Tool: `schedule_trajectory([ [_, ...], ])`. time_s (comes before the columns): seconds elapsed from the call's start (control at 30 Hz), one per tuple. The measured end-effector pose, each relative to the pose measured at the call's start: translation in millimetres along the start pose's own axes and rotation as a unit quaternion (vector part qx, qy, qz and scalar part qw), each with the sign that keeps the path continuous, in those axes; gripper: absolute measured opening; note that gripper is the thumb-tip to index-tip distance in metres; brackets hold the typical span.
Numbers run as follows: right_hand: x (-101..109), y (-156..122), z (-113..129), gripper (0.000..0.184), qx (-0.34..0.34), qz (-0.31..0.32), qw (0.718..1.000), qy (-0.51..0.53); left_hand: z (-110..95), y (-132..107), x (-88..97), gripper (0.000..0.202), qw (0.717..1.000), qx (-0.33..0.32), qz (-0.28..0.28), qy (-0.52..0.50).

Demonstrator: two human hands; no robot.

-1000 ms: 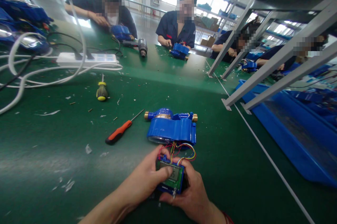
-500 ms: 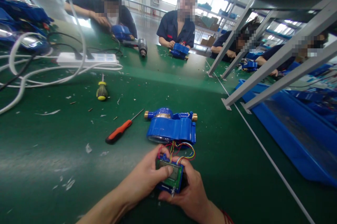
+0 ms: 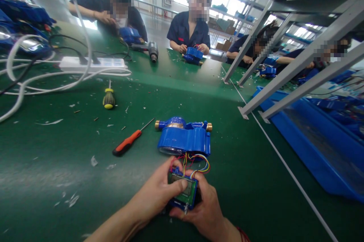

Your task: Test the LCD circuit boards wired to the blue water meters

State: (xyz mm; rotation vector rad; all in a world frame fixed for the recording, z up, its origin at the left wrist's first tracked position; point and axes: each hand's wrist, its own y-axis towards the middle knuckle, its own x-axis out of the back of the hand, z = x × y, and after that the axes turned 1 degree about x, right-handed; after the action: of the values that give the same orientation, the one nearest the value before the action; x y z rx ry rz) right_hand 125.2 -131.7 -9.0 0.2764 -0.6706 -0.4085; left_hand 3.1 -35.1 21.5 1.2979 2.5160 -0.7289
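Both my hands hold a small green circuit board with a display (image 3: 186, 193), set in a blue frame, low in the middle of the view. My left hand (image 3: 155, 196) grips its left side with the thumb lying across the display. My right hand (image 3: 206, 211) cups its right side and underside. Coloured wires (image 3: 196, 160) run from the board up to a blue water meter body (image 3: 184, 139) with brass ends, which lies on the green table (image 3: 57, 166) just beyond my hands.
An orange-handled screwdriver (image 3: 127, 144) lies left of the meter, a yellow-and-black one (image 3: 108, 99) farther back. White cables and a power strip (image 3: 92, 63) cross the far left. Several seated people handle blue meters across the table. Grey frame struts (image 3: 287, 73) and blue trays (image 3: 315, 139) stand at right.
My hands and the board have stayed almost still; the view has shifted slightly. The person across the table has brought both hands onto a blue meter.
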Motion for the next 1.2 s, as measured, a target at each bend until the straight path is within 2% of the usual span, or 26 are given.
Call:
schedule_trajectory([
  [0.17,0.9,0.9,2.2,0.07,-0.061,0.044,0.996,0.048,0.4,0.2,4.2,0.029,1.0,0.002,0.023,-0.009],
  [0.5,-1.9,-2.6,-3.6,0.071,0.04,-0.017,0.998,-0.037,2.7,1.0,0.4,0.029,1.0,0.01,0.002,-0.002],
  [0.7,-2.3,-1.2,-1.7,0.071,0.026,-0.008,0.999,-0.041,1.4,3.4,-4.0,0.031,0.999,0.007,-0.047,0.023],
  [0.87,-2.3,0.5,0.3,0.069,0.025,-0.005,0.999,-0.024,-0.2,2.4,-1.2,0.03,1.0,0.018,-0.019,0.002],
  [1.07,0.8,3.9,2.5,0.067,-0.025,0.023,0.998,0.047,1.3,2.9,-2.1,0.027,1.0,0.013,-0.02,-0.001],
  [1.13,1.3,4.4,2.3,0.065,-0.069,0.049,0.991,0.102,2.9,1.8,-2.1,0.023,1.0,0.013,-0.022,-0.013],
  [1.2,1.5,4.5,2.1,0.066,-0.124,0.073,0.972,0.186,3.9,0.0,-1.0,0.018,0.999,0.024,-0.019,-0.038],
])
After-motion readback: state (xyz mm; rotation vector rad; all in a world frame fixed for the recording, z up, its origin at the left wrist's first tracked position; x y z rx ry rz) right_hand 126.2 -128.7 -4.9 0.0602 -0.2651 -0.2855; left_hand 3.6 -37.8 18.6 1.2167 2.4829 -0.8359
